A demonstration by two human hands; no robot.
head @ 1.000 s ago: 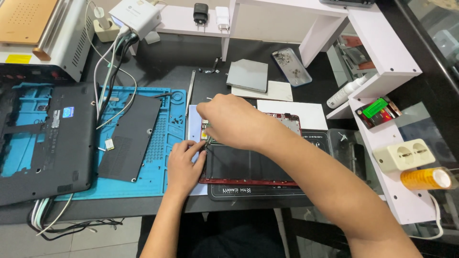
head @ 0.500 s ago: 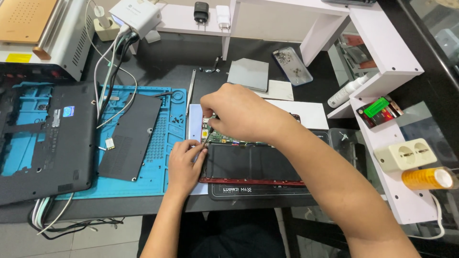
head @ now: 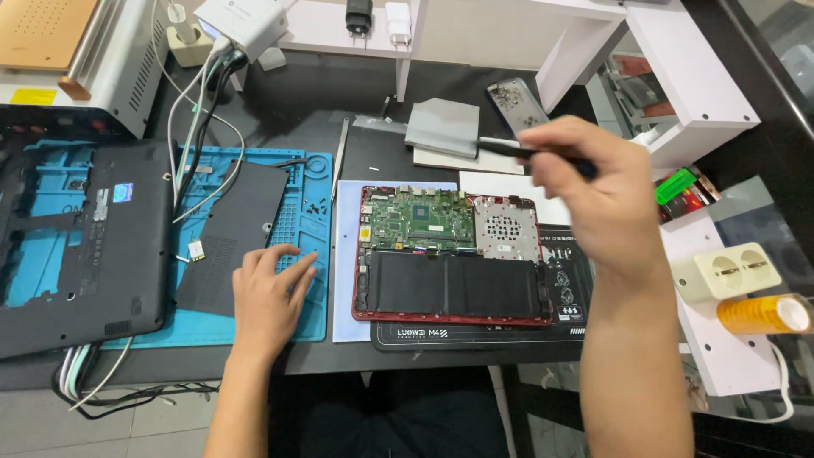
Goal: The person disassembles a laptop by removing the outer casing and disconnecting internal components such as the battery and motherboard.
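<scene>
A dark desk [head: 339, 110] carries white shelving [head: 678, 76] above grey floor tiles [head: 51, 424].

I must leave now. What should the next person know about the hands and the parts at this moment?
Left hand: flat on the blue mat, holds nothing.
Right hand: raised above the desk, grip shut on a dark thin tool.
Red open laptop: cover already off, green board and black battery exposed, both not yet removed.
Small screws lie on the mat.

we lose the black tool's [head: 517, 151] rear inside the right hand [head: 593, 191] (tip blurred), the dark laptop base [head: 76, 246] runs off the left edge, screws [head: 315, 206] too small to count.
</scene>
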